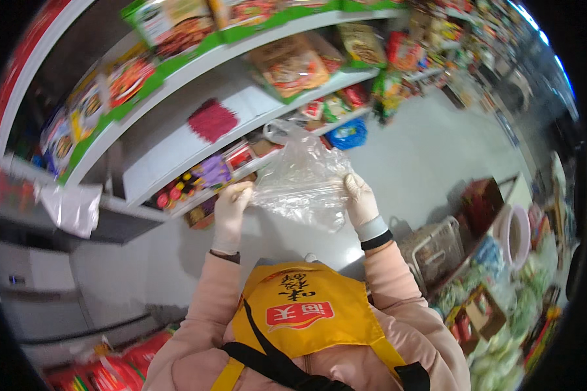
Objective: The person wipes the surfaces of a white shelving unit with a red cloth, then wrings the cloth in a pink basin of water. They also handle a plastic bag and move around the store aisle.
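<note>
A clear plastic bag (298,171) with loop handles is stretched between my two gloved hands, in front of the shelves and above the floor. My left hand (231,210) pinches its left edge. On the other side, my right hand (361,200) grips the bag's right edge. Both hands wear thin white gloves. The bag's handles point away from me, and its lower part hangs crumpled toward me. Whether anything lies inside it I cannot tell; it looks thin and see-through. Behind it, a dark red cloth (213,120) lies on a white shelf (161,141).
Packaged foods (293,66) line the shelves ahead. A blue plastic bundle (347,133) sits at the lower shelf's end. To my right are a lidded plastic bin (433,249), a dark red box (482,203) and bagged vegetables (499,361). Red packages (112,369) lie at lower left.
</note>
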Motion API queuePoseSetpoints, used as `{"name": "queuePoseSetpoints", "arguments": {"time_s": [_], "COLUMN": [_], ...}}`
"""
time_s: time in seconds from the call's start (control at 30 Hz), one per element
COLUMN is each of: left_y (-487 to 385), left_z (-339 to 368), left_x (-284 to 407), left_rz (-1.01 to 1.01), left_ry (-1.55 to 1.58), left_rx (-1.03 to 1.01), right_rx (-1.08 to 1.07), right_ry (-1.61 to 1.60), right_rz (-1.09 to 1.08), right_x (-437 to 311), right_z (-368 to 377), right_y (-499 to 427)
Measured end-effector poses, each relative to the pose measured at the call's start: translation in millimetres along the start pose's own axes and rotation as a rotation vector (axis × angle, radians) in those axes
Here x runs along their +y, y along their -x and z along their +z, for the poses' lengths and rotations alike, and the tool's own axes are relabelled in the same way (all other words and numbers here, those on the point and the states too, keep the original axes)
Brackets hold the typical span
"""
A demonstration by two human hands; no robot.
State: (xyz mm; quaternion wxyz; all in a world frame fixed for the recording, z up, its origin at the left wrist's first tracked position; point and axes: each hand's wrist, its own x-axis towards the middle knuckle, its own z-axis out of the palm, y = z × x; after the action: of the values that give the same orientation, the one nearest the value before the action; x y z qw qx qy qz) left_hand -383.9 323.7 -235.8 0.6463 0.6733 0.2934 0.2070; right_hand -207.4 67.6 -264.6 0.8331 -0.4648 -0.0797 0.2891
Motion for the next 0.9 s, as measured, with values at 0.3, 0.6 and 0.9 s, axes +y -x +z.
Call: {"name": "queuePoseSetpoints", "arguments": {"time_s": [0.3,0.6,0.9], "left_y": [-34.4,-8.6,-16.6], "left_z": [106.0,226.6,294.3], "left_x": [3.7,9.2,-6.9], "left_rz": [0.060,0.834,0.351], "left_ry": [-0.028,-0.642,-0.245], "left_rx": [-0.429,-1.299,-1.405], "right_rx": [0.770,0.379,0.956], "right_ry": [1.253,0.628,-0.203], "right_rz": [-0.078,-0.203,-0.376], "right_x": [18.2,-7.2,-39.8], "right_z": [-185.2,-66.4,-77.2], "right_y": [49.9,86.0,121.0]}}
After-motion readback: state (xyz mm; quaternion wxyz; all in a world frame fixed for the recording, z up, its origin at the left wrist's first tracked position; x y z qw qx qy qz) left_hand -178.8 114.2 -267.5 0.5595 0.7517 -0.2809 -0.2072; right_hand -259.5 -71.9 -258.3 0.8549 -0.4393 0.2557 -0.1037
